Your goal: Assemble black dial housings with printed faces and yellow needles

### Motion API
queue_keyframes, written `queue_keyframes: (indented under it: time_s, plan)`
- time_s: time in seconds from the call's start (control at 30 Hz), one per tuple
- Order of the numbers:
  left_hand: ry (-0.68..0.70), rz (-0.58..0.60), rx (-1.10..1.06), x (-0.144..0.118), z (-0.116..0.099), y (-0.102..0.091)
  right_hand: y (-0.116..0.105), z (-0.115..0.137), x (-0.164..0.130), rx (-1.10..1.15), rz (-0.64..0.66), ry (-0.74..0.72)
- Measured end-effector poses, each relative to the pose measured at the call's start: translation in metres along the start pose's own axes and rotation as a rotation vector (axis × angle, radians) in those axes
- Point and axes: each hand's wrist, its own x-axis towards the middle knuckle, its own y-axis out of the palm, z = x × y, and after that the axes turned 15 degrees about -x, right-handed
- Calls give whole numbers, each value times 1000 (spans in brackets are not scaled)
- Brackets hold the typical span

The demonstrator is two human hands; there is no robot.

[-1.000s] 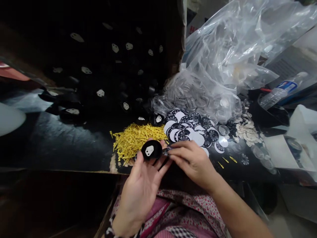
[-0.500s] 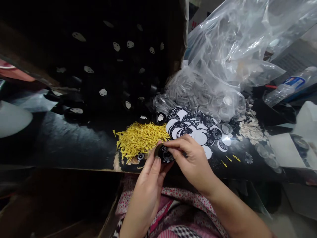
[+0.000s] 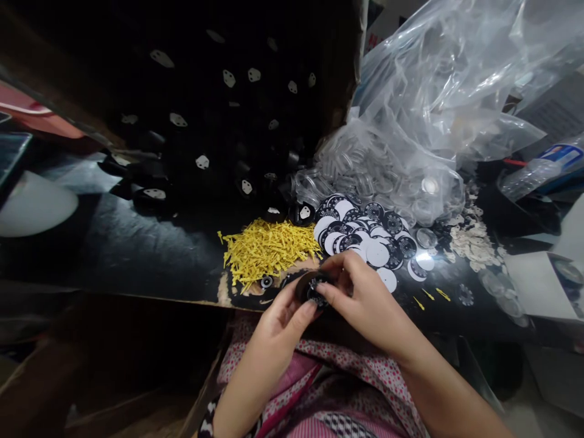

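Between my two hands, over the front edge of the table, is a round black dial gauge part [image 3: 314, 289] with white markings on its face. My left hand [image 3: 288, 316] is closed around its left and lower side, thumb on the rim. From the right, my right hand [image 3: 353, 286] grips it, with the thumb pressed on the face. Just beyond my hands lies a heap of yellow pointers [image 3: 269, 249]. To its right is a pile of round dial discs [image 3: 365, 234], some black side up, some white side up.
A clear plastic bag [image 3: 410, 140] of transparent covers spreads behind the discs. A large dark box [image 3: 201, 109] holding black parts stands at back left. Pale metal pieces [image 3: 474, 240], a few yellow pointers [image 3: 429, 295] and a white box [image 3: 538, 283] lie to the right.
The view has shifted, so the table's things appear farther right. My left thumb has moved onto the lower rim of the dial part, and my right thumb now presses on its face.
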Motion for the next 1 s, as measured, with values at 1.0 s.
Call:
queue_keyframes:
  time_s: [1.0]
  plan:
    - [143,-184,-336,2,-27,10,12,11,18,-446,-160,-279]
